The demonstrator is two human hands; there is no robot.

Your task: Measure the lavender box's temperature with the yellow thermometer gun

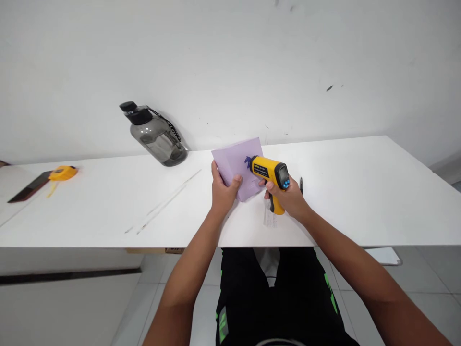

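Observation:
My left hand (224, 190) is closed on the lower left edge of a light purple card-like sheet or booklet (236, 163), thumb across its front. A dark blue figure shows on the purple surface. In my right hand (290, 196) is a yellow and black infrared thermometer gun (268, 173), gripped by its handle. Its nose points left at the blue figure, very close to it; whether they touch I cannot tell. The gun's small screen and blue buttons face up toward me. Behind my right hand a small dark object (301, 185) is partly hidden.
A grey water bottle (158, 139) with a black lid stands near the wall, left of my hands. Farther left on the white table (360, 192) lie a yellow tape measure (63, 173) and a dark flat tool (30, 187). Below the table's front edge is a tiled floor.

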